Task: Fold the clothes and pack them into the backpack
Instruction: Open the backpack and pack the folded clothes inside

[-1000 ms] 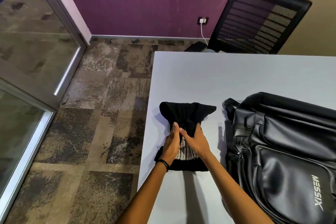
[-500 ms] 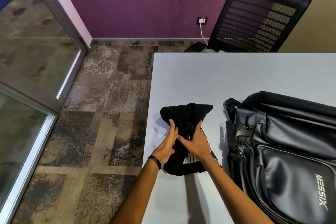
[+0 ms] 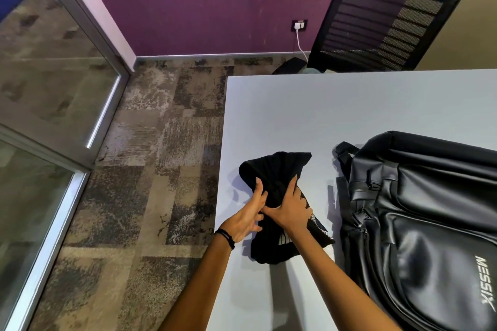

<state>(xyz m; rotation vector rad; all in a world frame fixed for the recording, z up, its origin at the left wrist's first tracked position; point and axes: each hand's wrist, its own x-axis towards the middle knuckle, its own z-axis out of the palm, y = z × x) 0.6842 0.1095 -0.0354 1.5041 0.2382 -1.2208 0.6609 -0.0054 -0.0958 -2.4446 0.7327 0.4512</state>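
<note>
Black garment (image 3: 274,169), flat 1 s ago, now bunched up; left hand (image 3: 248,219) + right hand (image 3: 289,209) both grip it. Prob. backpack (image 3: 430,209) next.

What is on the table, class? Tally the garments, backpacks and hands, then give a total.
garment: 1, black
backpack: 1, black
hands: 2, left hand and right hand, both gripping the garment
Total: 4

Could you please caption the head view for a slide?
The left hand and right hand grip a bunched black garment on a white table beside a backpack.
</note>
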